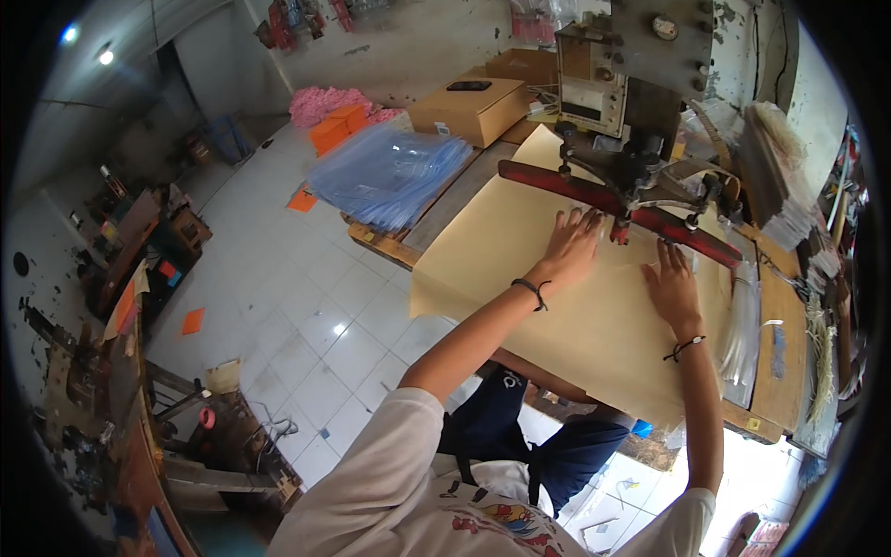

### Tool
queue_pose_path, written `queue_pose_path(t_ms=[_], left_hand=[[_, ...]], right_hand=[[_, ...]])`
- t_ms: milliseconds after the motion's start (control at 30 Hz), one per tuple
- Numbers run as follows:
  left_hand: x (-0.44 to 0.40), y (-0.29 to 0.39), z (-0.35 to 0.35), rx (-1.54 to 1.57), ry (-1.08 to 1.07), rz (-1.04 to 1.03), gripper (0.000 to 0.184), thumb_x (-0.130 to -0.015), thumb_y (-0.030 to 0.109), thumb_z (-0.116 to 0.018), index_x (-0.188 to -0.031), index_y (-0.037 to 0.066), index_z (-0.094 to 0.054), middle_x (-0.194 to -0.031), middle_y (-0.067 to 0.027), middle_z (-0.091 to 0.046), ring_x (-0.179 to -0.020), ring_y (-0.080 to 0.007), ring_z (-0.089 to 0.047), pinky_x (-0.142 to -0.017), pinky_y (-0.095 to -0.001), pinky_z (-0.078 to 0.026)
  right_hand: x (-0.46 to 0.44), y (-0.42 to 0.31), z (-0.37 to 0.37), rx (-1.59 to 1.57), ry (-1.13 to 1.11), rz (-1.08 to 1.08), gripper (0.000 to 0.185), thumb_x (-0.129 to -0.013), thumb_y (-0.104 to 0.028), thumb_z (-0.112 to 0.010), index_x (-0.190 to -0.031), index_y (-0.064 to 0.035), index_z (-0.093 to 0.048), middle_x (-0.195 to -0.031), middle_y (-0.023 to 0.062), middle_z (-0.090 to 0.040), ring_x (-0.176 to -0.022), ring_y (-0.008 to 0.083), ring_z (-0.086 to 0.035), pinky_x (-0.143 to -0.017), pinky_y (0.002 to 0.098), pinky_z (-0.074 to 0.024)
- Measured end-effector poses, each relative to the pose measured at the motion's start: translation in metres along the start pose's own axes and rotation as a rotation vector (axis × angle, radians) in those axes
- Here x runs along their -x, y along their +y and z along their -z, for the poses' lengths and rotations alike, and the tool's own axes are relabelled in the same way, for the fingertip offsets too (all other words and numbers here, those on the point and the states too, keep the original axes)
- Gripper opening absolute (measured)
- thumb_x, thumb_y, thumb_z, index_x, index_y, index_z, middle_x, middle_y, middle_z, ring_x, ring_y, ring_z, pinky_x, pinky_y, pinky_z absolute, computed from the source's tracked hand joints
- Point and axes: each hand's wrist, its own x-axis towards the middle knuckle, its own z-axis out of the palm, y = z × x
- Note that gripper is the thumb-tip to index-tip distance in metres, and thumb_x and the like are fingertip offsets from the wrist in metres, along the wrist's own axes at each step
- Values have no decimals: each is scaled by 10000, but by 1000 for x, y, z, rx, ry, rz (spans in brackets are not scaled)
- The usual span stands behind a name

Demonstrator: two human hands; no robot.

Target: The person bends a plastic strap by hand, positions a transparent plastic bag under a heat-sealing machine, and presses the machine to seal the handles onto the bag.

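My left hand [573,249] lies flat, fingers stretched toward the long red bar [548,188] of a bench press machine [640,158]. To its right, my right hand [673,286] also rests with fingers extended, its tips close to the same bar. Under both palms is a large tan sheet [520,288] that covers the worktable and hangs over its front edge. Faint shiny edges near my fingertips look like clear plastic, but I cannot make out its outline. A dark band circles each wrist.
A stack of clear bluish plastic sheets [385,176] sits at the table's left end. Behind it are a cardboard box [473,107] with a phone [469,85] on top and an orange pile [339,128]. Clear plastic strips [741,325] hang at the right beside the wooden edge [780,371].
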Motion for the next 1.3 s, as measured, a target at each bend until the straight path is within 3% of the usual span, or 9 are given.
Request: queue_pose_path(t_ms=[133, 533, 567, 767, 867, 967, 1167, 1300], left_hand=[[0, 2, 4, 48, 38, 13, 524, -868, 124, -589, -1373, -4, -539, -1421, -136, -563, -1244, -296, -491, -1008, -492, -352], [-7, 7, 1, -53, -4, -62, 483, -904, 101, -520, -1363, -45, -537, -1415, -168, -575, -1360, -313, -480, -1109, -527, -335], [-10, 6, 4, -33, -123, -16, 556, -924, 136, -505, -1464, 5, -478, -1477, -145, -542, -1427, -316, -425, -1180, -532, -259], [-9, 4, -1, -67, -104, -27, 552, -910, 118, -511, -1450, 4, -493, -1449, -148, -569, -1398, -307, -462, -1158, -514, -289], [-10, 6, 6, -21, -28, -68, 464, -880, 56, -511, -1331, -43, -562, -1408, -173, -592, -1339, -305, -520, -1039, -474, -380], [-11, 6, 5, -15, -30, -68, 458, -880, 55, -510, -1325, -37, -569, -1412, -169, -591, -1346, -297, -516, -1019, -465, -384], [-7, 6, 3, -35, -18, -64, 475, -870, 54, -515, -1334, -37, -564, -1409, -176, -590, -1351, -288, -514, -1027, -479, -362], [-8, 7, 6, -76, -131, -29, 559, -903, 114, -508, -1450, -2, -492, -1453, -145, -566, -1368, -276, -501, -1091, -499, -328]], right_hand=[[0, -1, 0, -3, 17, 2, 612, -962, -310, -624, -1437, 42, -466, -1417, 284, -534, -1321, 425, -502, -1119, 475, -406], [-1, -3, 0, 2, 38, 17, 600, -949, -309, -643, -1409, 41, -487, -1388, 234, -570, -1307, 373, -523, -1129, 483, -392], [0, -3, 1, -3, 33, 15, 594, -955, -315, -638, -1409, 39, -488, -1389, 230, -572, -1310, 372, -523, -1139, 485, -384], [-2, -4, 5, -13, -6, -5, 567, -977, -341, -606, -1396, 30, -516, -1405, 224, -567, -1322, 374, -517, -1157, 483, -368], [0, -2, 7, -3, -70, 9, 521, -996, -353, -569, -1365, 15, -565, -1417, 233, -560, -1336, 375, -507, -1168, 484, -351], [1, -3, 7, -1, -58, 4, 494, -1013, -358, -532, -1341, 6, -597, -1429, 241, -550, -1349, 379, -496, -1182, 487, -330], [7, -5, 8, -24, -45, 4, 515, -1019, -335, -507, -1374, 35, -559, -1452, 260, -521, -1385, 400, -454, -1207, 493, -290], [10, -2, 10, -47, -42, 1, 539, -1014, -308, -507, -1396, 72, -512, -1473, 271, -492, -1400, 407, -434, -1216, 493, -274]])
